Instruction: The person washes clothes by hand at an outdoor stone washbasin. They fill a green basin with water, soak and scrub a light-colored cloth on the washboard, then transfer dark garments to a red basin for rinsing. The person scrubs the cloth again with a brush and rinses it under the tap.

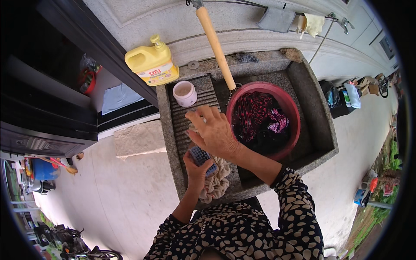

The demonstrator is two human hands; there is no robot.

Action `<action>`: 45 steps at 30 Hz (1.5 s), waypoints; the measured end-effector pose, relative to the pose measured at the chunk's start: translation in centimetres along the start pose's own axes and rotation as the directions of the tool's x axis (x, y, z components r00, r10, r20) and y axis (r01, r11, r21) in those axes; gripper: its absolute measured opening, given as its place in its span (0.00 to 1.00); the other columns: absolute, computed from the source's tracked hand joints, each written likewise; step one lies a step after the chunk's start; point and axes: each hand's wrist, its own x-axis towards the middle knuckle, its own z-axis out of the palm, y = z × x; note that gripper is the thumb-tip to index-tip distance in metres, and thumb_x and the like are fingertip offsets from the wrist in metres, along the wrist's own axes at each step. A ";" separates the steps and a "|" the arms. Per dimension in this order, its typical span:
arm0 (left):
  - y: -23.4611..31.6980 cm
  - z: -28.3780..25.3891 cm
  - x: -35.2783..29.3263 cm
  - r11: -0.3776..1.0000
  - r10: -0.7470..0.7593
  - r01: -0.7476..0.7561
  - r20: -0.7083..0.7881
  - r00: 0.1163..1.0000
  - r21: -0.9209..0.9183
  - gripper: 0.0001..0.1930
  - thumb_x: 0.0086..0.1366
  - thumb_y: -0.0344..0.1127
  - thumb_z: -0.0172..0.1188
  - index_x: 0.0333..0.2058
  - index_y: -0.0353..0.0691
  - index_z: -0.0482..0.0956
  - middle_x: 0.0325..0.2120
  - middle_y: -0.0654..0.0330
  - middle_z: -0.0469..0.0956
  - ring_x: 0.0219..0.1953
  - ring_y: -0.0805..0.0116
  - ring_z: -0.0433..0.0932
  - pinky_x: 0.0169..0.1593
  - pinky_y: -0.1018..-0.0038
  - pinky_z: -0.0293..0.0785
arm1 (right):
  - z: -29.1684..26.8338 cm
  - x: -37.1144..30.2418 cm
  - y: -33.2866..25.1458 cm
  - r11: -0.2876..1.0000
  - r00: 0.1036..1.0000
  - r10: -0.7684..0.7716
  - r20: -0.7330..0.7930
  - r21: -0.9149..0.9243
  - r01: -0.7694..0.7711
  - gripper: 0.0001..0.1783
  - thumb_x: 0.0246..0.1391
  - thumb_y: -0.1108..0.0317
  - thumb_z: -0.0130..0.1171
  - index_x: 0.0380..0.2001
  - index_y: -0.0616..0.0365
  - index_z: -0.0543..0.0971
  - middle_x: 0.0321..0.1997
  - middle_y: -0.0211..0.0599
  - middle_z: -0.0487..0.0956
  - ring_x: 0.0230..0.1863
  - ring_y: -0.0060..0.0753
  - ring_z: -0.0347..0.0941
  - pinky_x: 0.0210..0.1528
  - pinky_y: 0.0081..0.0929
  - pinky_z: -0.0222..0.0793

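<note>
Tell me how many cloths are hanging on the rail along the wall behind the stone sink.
2: a grey cloth and a pale yellow cloth just right of it, both on the rail. More could hang beyond the picture's top edge.

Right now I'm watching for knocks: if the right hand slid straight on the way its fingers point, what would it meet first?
Probably the white cup on the ribbed washboard; the right hand points up-left toward it, though height is unclear.

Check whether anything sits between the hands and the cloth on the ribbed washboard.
Nothing visible does. The left hand grips a blue scrubbing brush right on the beige bunched cloth; the right hand hovers above the grey ribbed stone washboard.
</note>
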 end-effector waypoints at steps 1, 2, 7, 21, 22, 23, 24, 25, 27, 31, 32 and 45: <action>-1.1 -0.2 0.4 0.994 0.103 -0.103 0.014 0.995 0.044 0.43 0.51 0.28 0.69 0.59 0.34 0.48 0.49 0.54 0.64 0.48 0.68 0.70 0.46 0.71 0.74 | 3.2 -3.2 0.1 0.998 0.988 0.069 0.135 -0.012 -0.068 0.29 0.47 0.61 0.64 0.53 0.52 0.68 0.48 0.46 0.65 0.47 0.50 0.66 0.43 0.48 0.67; -3.1 -1.1 1.1 0.975 0.204 -0.205 0.025 0.979 0.086 0.43 0.51 0.29 0.69 0.59 0.34 0.48 0.49 0.54 0.63 0.49 0.68 0.69 0.47 0.71 0.73 | 6.7 -6.1 0.3 0.957 0.947 0.197 0.254 0.158 -0.242 0.30 0.48 0.60 0.63 0.55 0.53 0.67 0.50 0.47 0.64 0.48 0.52 0.65 0.46 0.46 0.65; -4.0 -0.8 1.0 0.984 0.120 -0.118 -0.008 0.993 0.135 0.43 0.51 0.29 0.70 0.59 0.34 0.48 0.51 0.52 0.63 0.51 0.66 0.69 0.50 0.72 0.71 | 10.7 -10.2 2.5 0.816 0.906 0.383 0.179 0.395 -0.423 0.28 0.54 0.62 0.56 0.57 0.59 0.65 0.51 0.51 0.64 0.53 0.53 0.62 0.57 0.41 0.59; -4.7 0.4 0.6 0.936 0.054 0.012 -0.176 0.983 0.351 0.42 0.52 0.37 0.67 0.60 0.34 0.50 0.49 0.51 0.63 0.47 0.61 0.68 0.49 0.65 0.66 | 4.3 -14.5 23.0 0.852 0.853 0.521 0.005 -0.060 -0.520 0.26 0.43 0.72 0.58 0.50 0.59 0.70 0.47 0.49 0.71 0.50 0.54 0.66 0.52 0.41 0.65; -4.7 0.5 0.6 0.928 0.064 0.006 -0.175 0.983 0.373 0.42 0.52 0.37 0.67 0.60 0.34 0.51 0.49 0.51 0.63 0.47 0.61 0.68 0.49 0.65 0.66 | 4.2 -13.5 25.2 0.846 0.852 0.517 -0.079 -0.103 -0.523 0.26 0.43 0.72 0.58 0.50 0.59 0.70 0.49 0.48 0.70 0.51 0.53 0.66 0.53 0.41 0.65; -4.8 0.5 0.6 0.919 0.074 0.002 -0.177 0.982 0.394 0.41 0.52 0.36 0.66 0.60 0.35 0.51 0.49 0.51 0.63 0.47 0.61 0.68 0.48 0.65 0.67 | 3.1 -12.1 26.8 0.821 0.840 0.528 -0.125 -0.175 -0.543 0.28 0.44 0.71 0.58 0.52 0.57 0.69 0.51 0.48 0.69 0.52 0.53 0.66 0.53 0.43 0.65; -4.8 0.7 0.6 0.910 0.084 -0.004 -0.174 0.981 0.414 0.41 0.52 0.36 0.66 0.60 0.35 0.51 0.49 0.51 0.63 0.47 0.61 0.68 0.48 0.65 0.67 | 2.0 -11.3 28.8 0.756 0.795 0.578 -0.183 -0.247 -0.606 0.29 0.45 0.68 0.58 0.54 0.53 0.68 0.53 0.44 0.68 0.53 0.51 0.65 0.50 0.45 0.67; -4.3 1.1 0.5 0.915 0.087 -0.009 -0.177 0.980 0.404 0.41 0.52 0.36 0.65 0.60 0.35 0.51 0.48 0.51 0.64 0.45 0.61 0.69 0.47 0.65 0.68 | 0.7 -10.7 30.9 0.693 0.745 0.633 -0.212 -0.274 -0.667 0.29 0.45 0.67 0.58 0.55 0.53 0.67 0.54 0.43 0.68 0.54 0.51 0.65 0.50 0.47 0.67; -3.7 1.6 0.4 0.903 0.111 -0.022 -0.184 0.977 0.429 0.40 0.53 0.35 0.65 0.60 0.36 0.51 0.48 0.51 0.64 0.44 0.61 0.69 0.46 0.65 0.68 | -1.2 -11.4 35.3 0.532 0.640 0.712 -0.289 -0.373 -0.760 0.31 0.46 0.65 0.57 0.57 0.49 0.64 0.55 0.44 0.67 0.55 0.53 0.65 0.50 0.50 0.66; -4.8 1.1 0.2 0.862 0.168 -0.042 -0.206 0.964 0.506 0.41 0.53 0.35 0.65 0.60 0.36 0.50 0.50 0.49 0.64 0.46 0.58 0.70 0.47 0.62 0.68 | -3.8 -14.5 38.9 0.097 0.219 0.954 -0.206 -0.479 -0.873 0.37 0.47 0.58 0.57 0.61 0.41 0.58 0.60 0.45 0.63 0.61 0.52 0.60 0.52 0.60 0.59; -5.0 0.9 0.3 0.848 0.180 -0.047 -0.203 0.963 0.528 0.41 0.53 0.34 0.65 0.61 0.37 0.50 0.50 0.49 0.64 0.47 0.57 0.70 0.47 0.61 0.68 | -3.9 -15.9 39.7 0.100 0.196 0.965 -0.173 -0.447 -0.889 0.35 0.48 0.57 0.57 0.60 0.43 0.59 0.56 0.48 0.69 0.57 0.55 0.65 0.51 0.57 0.63; -4.7 1.1 0.3 0.858 0.073 0.067 -0.251 0.965 0.510 0.41 0.51 0.33 0.66 0.60 0.37 0.51 0.52 0.49 0.63 0.52 0.58 0.67 0.54 0.64 0.64 | -0.9 -10.1 46.4 0.542 0.581 0.802 -0.138 -0.241 -0.805 0.22 0.47 0.62 0.59 0.49 0.53 0.77 0.43 0.50 0.79 0.47 0.52 0.74 0.48 0.43 0.69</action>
